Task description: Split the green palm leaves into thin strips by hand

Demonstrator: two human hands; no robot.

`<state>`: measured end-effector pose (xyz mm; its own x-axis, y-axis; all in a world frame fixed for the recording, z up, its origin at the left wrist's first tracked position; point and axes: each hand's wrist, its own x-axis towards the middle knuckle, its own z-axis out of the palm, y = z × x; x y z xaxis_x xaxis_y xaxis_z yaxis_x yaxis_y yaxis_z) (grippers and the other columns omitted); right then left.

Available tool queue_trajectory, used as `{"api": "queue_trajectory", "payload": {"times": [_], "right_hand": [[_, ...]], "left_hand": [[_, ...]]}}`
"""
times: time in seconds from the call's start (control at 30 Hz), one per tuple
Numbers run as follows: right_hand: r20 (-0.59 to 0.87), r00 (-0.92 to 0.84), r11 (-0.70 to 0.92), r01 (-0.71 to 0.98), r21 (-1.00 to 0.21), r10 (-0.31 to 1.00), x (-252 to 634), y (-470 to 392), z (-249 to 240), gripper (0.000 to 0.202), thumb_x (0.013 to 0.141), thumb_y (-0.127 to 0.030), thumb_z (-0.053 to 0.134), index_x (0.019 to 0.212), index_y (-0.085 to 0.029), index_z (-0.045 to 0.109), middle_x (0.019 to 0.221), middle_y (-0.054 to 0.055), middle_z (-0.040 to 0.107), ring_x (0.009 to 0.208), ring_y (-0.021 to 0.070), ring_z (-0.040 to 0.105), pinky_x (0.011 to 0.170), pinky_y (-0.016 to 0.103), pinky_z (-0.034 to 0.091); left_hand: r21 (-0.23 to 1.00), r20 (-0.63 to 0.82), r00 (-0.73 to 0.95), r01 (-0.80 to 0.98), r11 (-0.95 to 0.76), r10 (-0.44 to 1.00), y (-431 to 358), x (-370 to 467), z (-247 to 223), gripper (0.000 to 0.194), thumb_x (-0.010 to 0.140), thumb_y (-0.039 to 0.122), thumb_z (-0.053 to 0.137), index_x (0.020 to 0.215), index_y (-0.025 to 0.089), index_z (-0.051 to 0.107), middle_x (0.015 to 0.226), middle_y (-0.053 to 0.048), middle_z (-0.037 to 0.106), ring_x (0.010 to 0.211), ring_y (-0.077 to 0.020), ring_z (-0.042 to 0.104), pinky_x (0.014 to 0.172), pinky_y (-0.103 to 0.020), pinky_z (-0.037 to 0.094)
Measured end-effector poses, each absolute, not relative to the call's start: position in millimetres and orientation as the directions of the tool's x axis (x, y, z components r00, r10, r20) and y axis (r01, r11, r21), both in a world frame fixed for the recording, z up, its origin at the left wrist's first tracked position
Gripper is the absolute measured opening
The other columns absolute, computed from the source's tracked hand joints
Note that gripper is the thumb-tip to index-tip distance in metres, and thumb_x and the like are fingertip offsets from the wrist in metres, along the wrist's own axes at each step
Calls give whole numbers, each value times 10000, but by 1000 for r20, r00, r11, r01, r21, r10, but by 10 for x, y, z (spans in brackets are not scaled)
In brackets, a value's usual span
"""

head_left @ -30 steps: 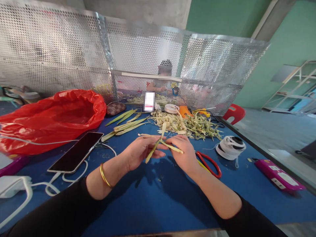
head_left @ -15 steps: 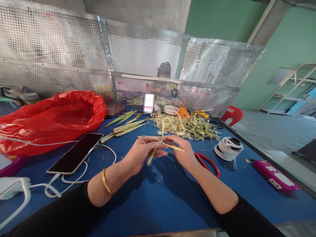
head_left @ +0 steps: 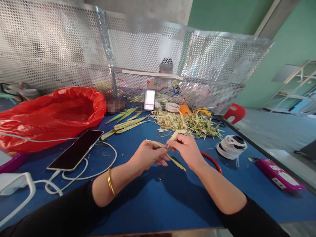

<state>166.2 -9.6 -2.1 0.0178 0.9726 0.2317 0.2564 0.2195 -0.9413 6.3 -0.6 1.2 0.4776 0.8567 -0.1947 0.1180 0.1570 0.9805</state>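
My left hand (head_left: 149,154) pinches crossed pale yellow-green leaf strips (head_left: 178,162) between thumb and fingers, above the blue table. One strip end hangs down toward the lower right, and another pokes out over the left knuckles. Close beside it, my right hand (head_left: 188,150) is closed on a short upright strip end (head_left: 173,135), thumb against fingers. Where the strips cross, the fingertips partly cover them. Behind my right wrist a red curved handle (head_left: 214,161) lies on the table, the rest of it hidden.
Beyond my hands lie long green leaves (head_left: 132,125) and a heap of leaf scraps (head_left: 195,123). A red plastic bag (head_left: 49,115), a phone (head_left: 76,151) and white cables are left. At right are a white ribbon spool (head_left: 231,147) and a purple packet (head_left: 278,174).
My right hand has risen to pinch the strip end that stood upright, which now tilts right. The other strip end has swung lower. My left hand keeps its pinch. The view has shifted slightly.
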Motion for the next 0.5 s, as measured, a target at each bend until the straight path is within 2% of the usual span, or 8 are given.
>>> {"api": "queue_trajectory", "payload": {"times": [0.17, 0.33, 0.4, 0.5], "right_hand": [[264, 92, 233, 256, -938, 960, 1637, -73, -66, 246, 702, -361, 661, 558, -166, 613, 496, -30, 523, 500, 108, 459, 527, 246, 385], [174, 16, 171, 106, -980, 985, 1725, -51, 43, 419, 812, -523, 501, 782, -149, 688, 690, 43, 640, 612, 143, 582, 636, 285, 477], [193, -26, 195, 184, -964, 981, 1757, -67, 82, 438, 829, -535, 474, 819, -156, 693, 716, 52, 651, 650, 156, 595, 651, 288, 480], [274, -100, 290, 416, -862, 957, 1766, -100, 85, 283, 817, -432, 551, 791, -186, 690, 681, 23, 650, 642, 158, 586, 605, 264, 454]], "left_hand": [[970, -244, 470, 102, 222, 848, -6, 56, 21, 219, 715, 335, 670, 788, 130, 694, 636, -62, 708, 522, -130, 648, 513, -196, 455], [962, -229, 452, -29, 271, 862, 4, 14, 92, 324, 749, 401, 632, 907, 123, 686, 814, -115, 734, 663, -178, 688, 649, -260, 518], [959, -214, 428, -81, 272, 878, 15, -5, 125, 301, 761, 349, 612, 947, 122, 678, 884, -127, 731, 746, -205, 694, 717, -288, 523], [954, -195, 407, -134, 269, 892, 28, -19, 153, 267, 730, 229, 610, 969, 130, 674, 898, -115, 732, 814, -218, 690, 783, -299, 511]]}}
